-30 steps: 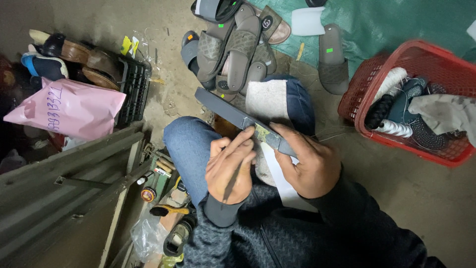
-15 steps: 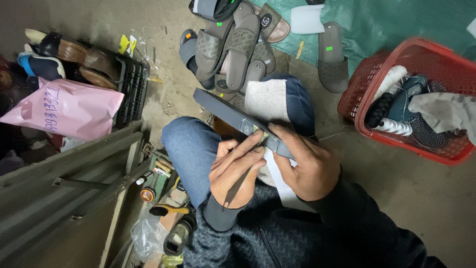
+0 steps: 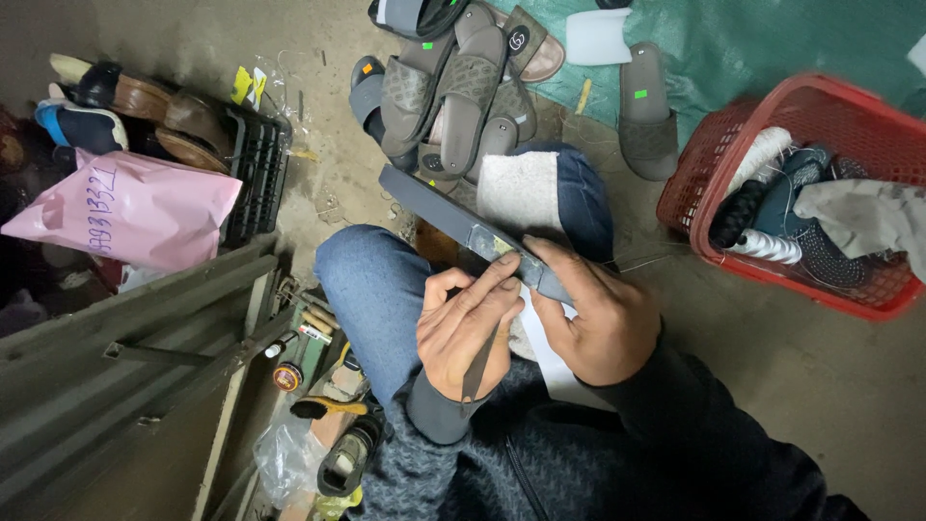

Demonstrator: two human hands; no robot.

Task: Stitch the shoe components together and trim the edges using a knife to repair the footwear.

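Sat on the floor with knees up, in blue jeans [image 3: 371, 289] and a dark knit sweater [image 3: 579, 453]. Held a long dark flat sandal sole [image 3: 463, 230] across the lap, slanting up and to the left, one end over the knee with the white cloth [image 3: 521, 193]. Left hand [image 3: 468, 323] curled shut on a thin dark tool [image 3: 479, 352], its tip pressed to the sole near a small shiny patch. Right hand [image 3: 593, 318] clamped on the sole's near end, thumb on top, fingers wrapped under.

Beyond the knees, a heap of grey-brown sandals [image 3: 453, 96] on the ground. To the right, a red basket [image 3: 714, 164] with shoes and cloth inside. To the left, a pink bag [image 3: 135, 212] beside a black crate [image 3: 256, 169], and brown shoes [image 3: 164, 106] behind. Low at the left, small tins and tools [image 3: 309, 357] near a grey metal frame [image 3: 125, 328].
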